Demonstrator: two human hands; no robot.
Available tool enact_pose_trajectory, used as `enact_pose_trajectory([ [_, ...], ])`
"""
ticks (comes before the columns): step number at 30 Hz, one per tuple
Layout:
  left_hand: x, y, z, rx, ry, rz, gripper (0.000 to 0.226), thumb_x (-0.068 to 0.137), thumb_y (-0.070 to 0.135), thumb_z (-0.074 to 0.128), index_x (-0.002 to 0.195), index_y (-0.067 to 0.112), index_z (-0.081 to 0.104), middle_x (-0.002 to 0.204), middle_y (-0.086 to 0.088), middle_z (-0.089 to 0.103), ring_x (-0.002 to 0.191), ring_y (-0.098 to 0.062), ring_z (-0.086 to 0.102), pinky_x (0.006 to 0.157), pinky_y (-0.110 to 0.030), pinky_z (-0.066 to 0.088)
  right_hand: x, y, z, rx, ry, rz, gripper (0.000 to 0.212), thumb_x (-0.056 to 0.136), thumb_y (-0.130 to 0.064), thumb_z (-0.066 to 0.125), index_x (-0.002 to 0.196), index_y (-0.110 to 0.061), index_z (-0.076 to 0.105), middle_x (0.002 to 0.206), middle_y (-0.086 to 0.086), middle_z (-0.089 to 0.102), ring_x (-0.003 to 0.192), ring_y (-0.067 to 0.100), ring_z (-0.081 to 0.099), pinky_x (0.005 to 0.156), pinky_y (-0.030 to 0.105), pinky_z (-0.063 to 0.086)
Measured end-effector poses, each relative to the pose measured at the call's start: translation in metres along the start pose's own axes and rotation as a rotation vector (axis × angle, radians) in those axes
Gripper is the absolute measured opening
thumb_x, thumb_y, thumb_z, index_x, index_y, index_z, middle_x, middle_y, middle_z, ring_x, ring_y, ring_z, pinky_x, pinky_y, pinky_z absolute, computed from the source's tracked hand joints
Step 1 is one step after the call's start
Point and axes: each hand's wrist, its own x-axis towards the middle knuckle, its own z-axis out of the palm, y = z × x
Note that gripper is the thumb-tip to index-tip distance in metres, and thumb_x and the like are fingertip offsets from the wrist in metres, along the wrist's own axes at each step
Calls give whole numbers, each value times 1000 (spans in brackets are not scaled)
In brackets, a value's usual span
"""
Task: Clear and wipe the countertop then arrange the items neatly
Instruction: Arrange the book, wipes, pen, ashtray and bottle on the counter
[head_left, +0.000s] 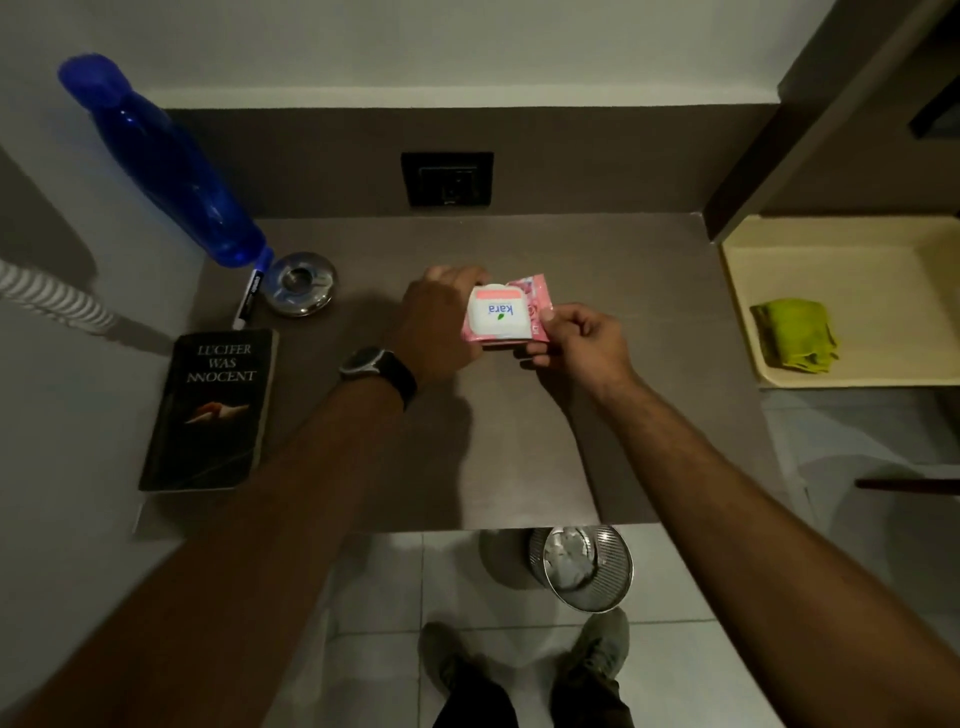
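Note:
A pink pack of wet wipes (503, 313) with a white label is held just above the middle of the brown countertop (623, 415). My left hand (441, 322) grips its left side and my right hand (582, 338) pinches its right edge. At the left of the counter stand a blue water bottle (171, 166), a round metal ashtray (300, 285), a dark marker pen (248, 299) and a black book (210, 410). A folded green cloth (795, 335) lies on a pale shelf at the right.
A black wall socket (447, 179) is set in the back panel. A mesh waste bin (584, 566) with crumpled paper stands on the tiled floor below the counter's front edge, near my shoes. The pale shelf (857, 260) adjoins the counter's right side.

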Motion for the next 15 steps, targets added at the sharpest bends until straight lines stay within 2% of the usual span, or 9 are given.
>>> enact_pose_trajectory([
  [4,7,33,26,-84,41,-2,65,69,40,90,122,10,66,111,-9,74,94,-28,70,78,-42,59,21,-11,-52,-207,70,-83,27,107,-9,58,110,16,66,77,23,69,58,23,64,67,41,61],
  [6,3,58,49,-199,25,-51,67,68,41,93,118,7,65,107,-9,73,89,-26,70,75,-42,59,36,-20,-79,-377,87,-122,28,107,-13,58,108,12,69,87,30,72,72,30,66,74,48,60],
  [8,-5,83,76,-294,5,-167,72,65,38,96,120,6,62,112,-11,70,97,-29,68,81,-44,57,52,-31,-100,-569,28,-127,26,108,-16,57,110,5,72,97,28,74,82,32,67,78,49,60],
  [10,-13,109,105,-328,27,-264,76,64,34,97,122,4,59,119,-13,66,107,-32,65,88,-46,54,67,-41,-111,-757,-108,-116,24,109,-18,55,110,-2,72,93,16,73,84,29,67,75,42,58],
  [12,-16,132,125,-379,55,-385,80,65,31,97,129,6,56,125,-12,63,115,-29,63,92,-46,56,79,-49,-113,-917,-240,-86,23,109,-18,54,116,-8,73,96,9,72,87,26,69,75,37,58],
  [15,-11,150,142,-449,78,-526,83,71,25,94,141,9,51,134,-10,60,125,-27,59,99,-45,56,93,-52,-111,-1049,-324,-50,20,108,-16,56,117,-11,73,106,7,73,91,22,69,74,33,59],
])
